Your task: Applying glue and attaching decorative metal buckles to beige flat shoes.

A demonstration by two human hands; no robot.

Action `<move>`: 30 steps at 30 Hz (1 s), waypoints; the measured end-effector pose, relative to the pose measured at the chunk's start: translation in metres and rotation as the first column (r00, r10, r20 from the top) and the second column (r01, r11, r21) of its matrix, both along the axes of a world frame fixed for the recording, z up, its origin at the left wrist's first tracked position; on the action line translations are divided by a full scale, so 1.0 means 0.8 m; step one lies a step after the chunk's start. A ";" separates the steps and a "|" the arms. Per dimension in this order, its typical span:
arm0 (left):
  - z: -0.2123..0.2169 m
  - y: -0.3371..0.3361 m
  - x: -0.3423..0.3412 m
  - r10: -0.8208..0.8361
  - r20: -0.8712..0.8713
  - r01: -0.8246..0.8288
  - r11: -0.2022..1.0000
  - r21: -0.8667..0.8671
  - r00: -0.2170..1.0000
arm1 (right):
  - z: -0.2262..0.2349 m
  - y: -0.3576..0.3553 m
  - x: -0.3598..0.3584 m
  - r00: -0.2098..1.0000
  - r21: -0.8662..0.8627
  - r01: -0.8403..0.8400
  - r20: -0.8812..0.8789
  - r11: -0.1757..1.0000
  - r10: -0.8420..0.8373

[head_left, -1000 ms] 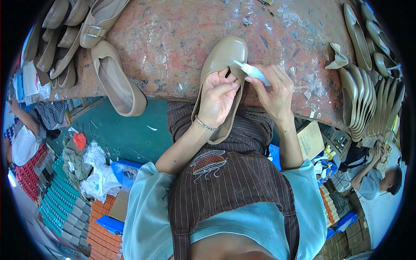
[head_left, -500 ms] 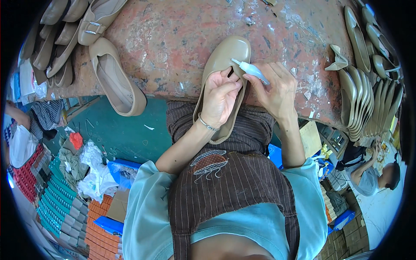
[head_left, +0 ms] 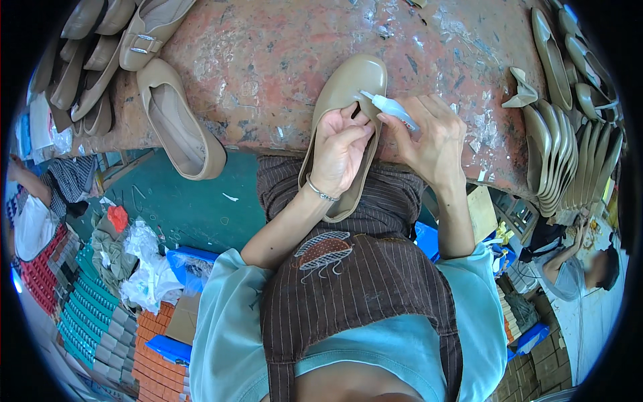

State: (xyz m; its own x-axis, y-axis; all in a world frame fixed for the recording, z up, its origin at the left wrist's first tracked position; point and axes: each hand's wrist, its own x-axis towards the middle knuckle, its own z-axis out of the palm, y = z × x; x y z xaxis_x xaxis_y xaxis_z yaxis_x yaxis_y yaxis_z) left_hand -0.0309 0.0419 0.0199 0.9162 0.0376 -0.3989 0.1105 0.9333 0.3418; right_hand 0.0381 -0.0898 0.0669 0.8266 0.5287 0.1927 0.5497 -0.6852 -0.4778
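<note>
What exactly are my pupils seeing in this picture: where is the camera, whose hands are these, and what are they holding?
There is no machine, just one person's bare hands. A wide fisheye camera worn on the head looks down, so straight edges bend. The left hand reaches into the opening of a glossy beige, round-toed shoe and holds it. The right hand holds a small whitish bottle with a thin nozzle pointing at that shoe; whether it touches is hard to tell. On the worn, reddish, paint-flecked bench are a beige buckled shoe at left and more glossy beige shoes at right.
</note>
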 end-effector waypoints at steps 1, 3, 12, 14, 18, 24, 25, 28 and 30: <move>0.000 0.000 0.000 -0.001 0.000 0.001 1.000 0.000 1.000 | 0.001 0.000 0.000 1.000 -0.012 0.002 0.003 1.000 -0.002; 0.000 0.000 0.000 -0.004 -0.029 0.004 1.000 0.001 1.000 | 0.002 0.001 0.000 1.000 -0.024 0.006 0.006 1.000 -0.006; -0.007 0.002 -0.003 -0.007 -0.042 0.006 1.000 -0.030 0.999 | 0.000 -0.007 0.002 1.000 -0.001 0.020 -0.018 1.000 -0.020; -0.003 0.003 -0.001 -0.016 -0.046 0.015 1.000 -0.012 0.999 | -0.002 -0.013 0.003 0.996 0.006 0.031 -0.083 1.000 -0.030; -0.001 0.003 0.004 -0.003 0.008 0.003 0.999 -0.044 1.000 | -0.020 -0.034 0.009 0.953 0.401 0.173 -0.298 0.900 -0.050; -0.002 0.002 0.003 -0.011 -0.007 0.010 0.999 -0.035 1.000 | -0.078 -0.073 0.052 0.859 0.683 0.504 -0.331 0.529 -0.392; -0.002 0.003 0.004 -0.011 0.000 0.011 0.999 -0.037 1.000 | -0.082 -0.081 0.053 0.861 0.685 0.500 -0.324 0.530 -0.393; 0.002 0.003 0.005 0.003 0.025 -0.002 0.998 -0.068 1.000 | -0.087 -0.097 0.055 0.817 0.286 0.566 -0.071 0.773 -0.572; 0.002 0.003 0.004 0.008 0.009 -0.007 0.998 -0.068 1.000 | -0.086 -0.087 0.049 0.805 0.364 0.535 0.055 0.762 -0.591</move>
